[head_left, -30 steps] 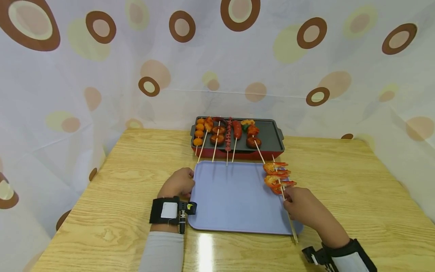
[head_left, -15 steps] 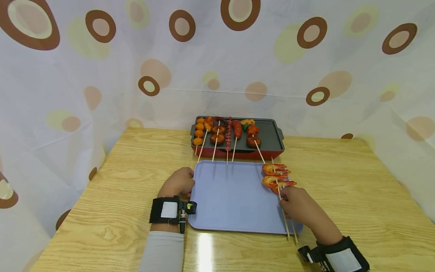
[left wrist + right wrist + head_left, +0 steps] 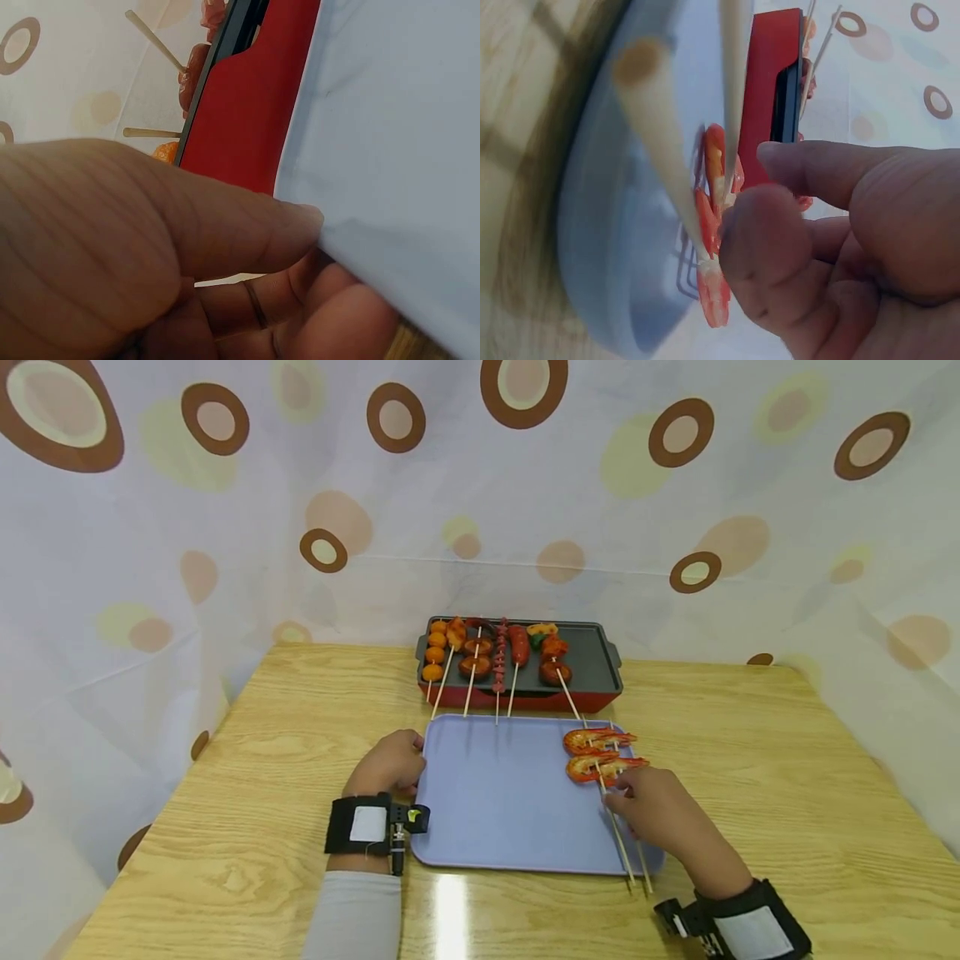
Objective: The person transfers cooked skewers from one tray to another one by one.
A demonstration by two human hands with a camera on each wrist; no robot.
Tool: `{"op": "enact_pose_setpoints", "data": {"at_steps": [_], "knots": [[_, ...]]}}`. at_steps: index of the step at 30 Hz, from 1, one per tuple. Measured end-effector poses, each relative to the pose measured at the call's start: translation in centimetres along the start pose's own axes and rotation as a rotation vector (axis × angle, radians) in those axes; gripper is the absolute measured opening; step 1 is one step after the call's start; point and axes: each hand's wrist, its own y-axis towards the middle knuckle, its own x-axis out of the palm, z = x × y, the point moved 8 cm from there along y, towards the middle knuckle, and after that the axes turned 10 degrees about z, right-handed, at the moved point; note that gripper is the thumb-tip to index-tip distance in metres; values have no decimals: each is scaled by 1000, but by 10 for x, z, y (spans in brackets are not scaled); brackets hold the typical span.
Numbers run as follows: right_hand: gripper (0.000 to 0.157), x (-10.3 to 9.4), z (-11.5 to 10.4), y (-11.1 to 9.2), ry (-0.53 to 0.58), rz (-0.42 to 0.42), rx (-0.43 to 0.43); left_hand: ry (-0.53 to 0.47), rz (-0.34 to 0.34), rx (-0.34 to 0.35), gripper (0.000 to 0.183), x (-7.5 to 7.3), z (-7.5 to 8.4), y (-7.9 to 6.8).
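Observation:
My left hand (image 3: 388,766) holds the left edge of a light blue-purple tray (image 3: 502,802); in the left wrist view the thumb (image 3: 262,229) lies on top and the curled fingers are below. On the tray's right side lie two shrimp skewers (image 3: 592,767) side by side, their orange-red shrimp toward the back and their sticks passing over the front rim. My right hand (image 3: 654,808) hovers low over the sticks. In the right wrist view its thumb (image 3: 795,165) and forefinger stand apart with nothing between them, while both sticks (image 3: 656,127) run past the fingertips.
Behind the tray stands a red grill (image 3: 525,700) with a dark plate bearing several skewers: orange balls (image 3: 434,656), mushroom slices (image 3: 476,667), a sausage (image 3: 518,646) and others. Their sticks hang over its front toward the tray. A dotted cloth (image 3: 420,585) closes off the wooden table's back.
My right hand has carried the upper shrimp skewer left and down onto the tray beside the other one, and its fingers have come off the stick. The left hand keeps its place.

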Motion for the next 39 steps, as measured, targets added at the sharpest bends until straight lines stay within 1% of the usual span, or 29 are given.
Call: {"op": "enact_pose_setpoints", "data": {"at_steps": [3,7,9,12,14,16,19,22,25,33,39], "knots": [[23,-5,-3,0,-22,42,-37,-3,-8,-9,35,1,-1,0],[22,-13,-9,0,-39,120,-97,-1,-6,-12,36,0,0,0],[22,-16,-11,-1,-25,152,-127,1,-4,-6,36,-1,1,-1],[28,-20,-15,-1,-4,202,-179,-1,-3,1,36,-1,2,-2],[36,-22,-17,-2,4,231,-212,-4,-3,4,36,-1,2,-2],[50,-22,-18,-2,-4,239,-233,-8,-2,3,36,0,2,-1],[73,-19,-18,-2,-45,227,-257,-11,-1,1,36,0,2,0],[84,-17,-19,-3,-97,220,-264,-8,-3,1,36,0,1,0],[84,-18,-21,-4,-122,229,-257,-5,-4,2,36,0,1,0],[83,-21,-20,-4,-139,243,-246,1,-1,9,35,0,1,0],[83,-19,-16,-4,-126,207,-216,-4,-6,1,37,1,-1,0]]}}
